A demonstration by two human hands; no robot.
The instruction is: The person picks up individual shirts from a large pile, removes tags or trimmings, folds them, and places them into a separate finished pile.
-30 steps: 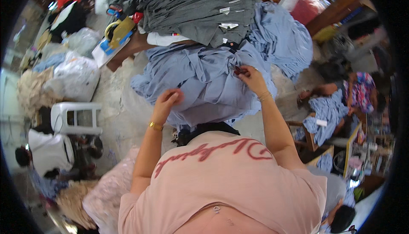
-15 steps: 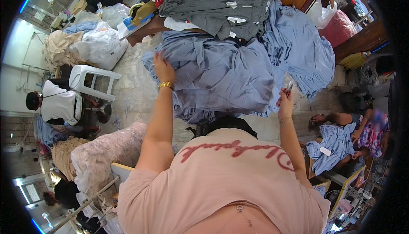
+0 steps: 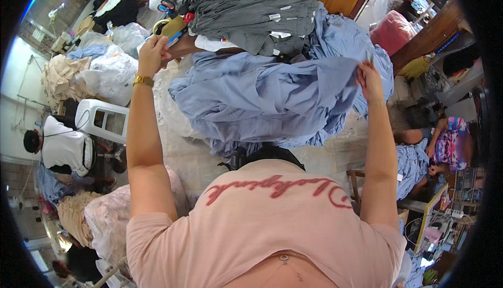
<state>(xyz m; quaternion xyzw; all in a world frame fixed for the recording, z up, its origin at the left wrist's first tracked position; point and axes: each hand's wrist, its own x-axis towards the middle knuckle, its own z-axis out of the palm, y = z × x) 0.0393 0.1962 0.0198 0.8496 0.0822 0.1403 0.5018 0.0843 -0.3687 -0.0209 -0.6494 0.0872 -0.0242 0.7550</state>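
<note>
A heap of light blue garments (image 3: 251, 96) lies in front of me, its top piece spread and creased. My right hand (image 3: 371, 81) is closed at the raised right corner of that top garment. A small metal tool, probably thread snips (image 3: 369, 57), juts up from the same hand, blurred. My left hand (image 3: 153, 55), with a gold bracelet at the wrist, is lifted beyond the heap's left end, beside the table corner. Its fingers are curled in, and whatever they hold cannot be made out.
Dark grey garments with white tags (image 3: 251, 13) are stacked on the table ahead, near a tape roll (image 3: 172, 27) and scissors (image 3: 166, 6). A white stool (image 3: 102, 117) and bagged cloth (image 3: 112, 73) stand left. More blue garments (image 3: 346, 34) hang at right; co-workers sit on both sides.
My left hand has gone from lying on the blue heap to up and left, off it. My right hand has moved up and right, lifting the top garment's corner.
</note>
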